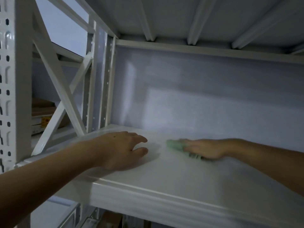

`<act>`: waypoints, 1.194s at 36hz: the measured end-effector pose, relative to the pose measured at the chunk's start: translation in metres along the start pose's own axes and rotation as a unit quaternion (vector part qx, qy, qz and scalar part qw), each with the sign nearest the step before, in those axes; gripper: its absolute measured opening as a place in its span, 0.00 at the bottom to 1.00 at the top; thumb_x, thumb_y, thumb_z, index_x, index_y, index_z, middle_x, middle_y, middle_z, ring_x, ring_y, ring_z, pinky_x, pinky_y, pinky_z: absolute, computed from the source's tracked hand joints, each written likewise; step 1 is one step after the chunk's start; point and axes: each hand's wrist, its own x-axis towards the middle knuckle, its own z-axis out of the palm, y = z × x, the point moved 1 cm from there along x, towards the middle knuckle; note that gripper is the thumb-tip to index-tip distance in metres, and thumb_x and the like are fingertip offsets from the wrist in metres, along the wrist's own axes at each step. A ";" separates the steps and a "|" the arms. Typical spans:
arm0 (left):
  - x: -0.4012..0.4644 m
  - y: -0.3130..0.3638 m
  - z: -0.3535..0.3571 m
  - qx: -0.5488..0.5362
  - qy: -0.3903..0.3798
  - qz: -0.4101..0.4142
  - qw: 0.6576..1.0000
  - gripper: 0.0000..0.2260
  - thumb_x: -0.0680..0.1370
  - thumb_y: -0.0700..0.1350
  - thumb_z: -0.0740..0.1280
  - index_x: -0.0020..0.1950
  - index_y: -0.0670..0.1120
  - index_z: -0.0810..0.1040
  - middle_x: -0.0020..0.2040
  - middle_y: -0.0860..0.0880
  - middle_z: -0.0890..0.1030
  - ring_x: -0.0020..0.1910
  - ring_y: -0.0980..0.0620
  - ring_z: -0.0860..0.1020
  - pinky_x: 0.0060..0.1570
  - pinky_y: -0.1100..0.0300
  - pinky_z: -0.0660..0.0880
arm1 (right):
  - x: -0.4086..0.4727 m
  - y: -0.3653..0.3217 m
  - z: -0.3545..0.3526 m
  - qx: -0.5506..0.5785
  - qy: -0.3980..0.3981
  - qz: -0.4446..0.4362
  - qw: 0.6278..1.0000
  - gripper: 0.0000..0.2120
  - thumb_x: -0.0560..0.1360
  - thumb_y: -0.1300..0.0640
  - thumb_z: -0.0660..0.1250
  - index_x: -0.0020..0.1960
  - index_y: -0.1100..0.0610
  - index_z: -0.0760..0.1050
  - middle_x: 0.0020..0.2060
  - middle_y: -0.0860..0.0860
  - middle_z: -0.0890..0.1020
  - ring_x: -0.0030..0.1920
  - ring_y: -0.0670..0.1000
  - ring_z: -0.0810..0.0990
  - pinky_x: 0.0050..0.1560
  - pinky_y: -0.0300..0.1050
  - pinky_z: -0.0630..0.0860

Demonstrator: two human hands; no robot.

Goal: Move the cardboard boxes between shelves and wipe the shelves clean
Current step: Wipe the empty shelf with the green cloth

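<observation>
A white metal shelf [172, 181] fills the view, and both my arms reach onto it. My right hand [204, 149] lies flat with straight fingers on a green cloth [176, 144] and presses it against the shelf near the back wall. The cloth and that hand are blurred. My left hand [121, 148] rests on the shelf to the left of the cloth, its fingers loosely curved and holding nothing. Cardboard boxes [44, 114] sit on the neighbouring shelf at the left, behind the white cross brace.
A perforated white upright [8, 79] and a diagonal cross brace [62, 96] close off the left side. The shelf above [181, 18] hangs low overhead. Something brown [111, 219] shows on the level below.
</observation>
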 end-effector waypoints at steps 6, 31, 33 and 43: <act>-0.004 0.004 -0.001 0.022 -0.008 0.012 1.000 0.25 0.83 0.66 0.50 0.81 0.64 0.59 0.79 0.61 0.65 0.76 0.58 0.64 0.75 0.57 0.58 | 0.020 0.020 0.004 -0.043 0.057 0.108 0.992 0.28 0.86 0.39 0.46 0.82 0.48 0.57 0.80 0.48 0.63 0.77 0.50 0.65 0.76 0.37 0.54; 0.020 0.022 0.000 0.011 0.042 0.031 0.999 0.21 0.84 0.62 0.56 0.76 0.61 0.68 0.74 0.59 0.72 0.69 0.57 0.73 0.70 0.58 0.67 | -0.069 -0.052 0.030 -0.068 -0.063 -0.120 0.988 0.27 0.87 0.54 0.49 0.82 0.53 0.42 0.75 0.37 0.40 0.75 0.33 0.38 0.65 0.19 0.33; 0.022 0.024 0.000 0.007 0.046 0.031 0.998 0.21 0.83 0.63 0.55 0.76 0.61 0.69 0.74 0.59 0.73 0.69 0.57 0.73 0.69 0.59 0.67 | -0.076 -0.027 0.023 -0.051 -0.052 -0.122 0.990 0.26 0.87 0.56 0.50 0.81 0.51 0.43 0.74 0.35 0.42 0.76 0.33 0.41 0.68 0.21 0.37; 0.016 0.071 -0.001 0.020 0.039 0.032 0.999 0.22 0.84 0.63 0.53 0.77 0.62 0.65 0.77 0.59 0.69 0.73 0.55 0.70 0.72 0.57 0.63 | -0.093 0.031 0.026 -0.031 0.043 0.013 0.998 0.22 0.88 0.56 0.48 0.79 0.47 0.45 0.75 0.37 0.47 0.79 0.41 0.47 0.69 0.25 0.38</act>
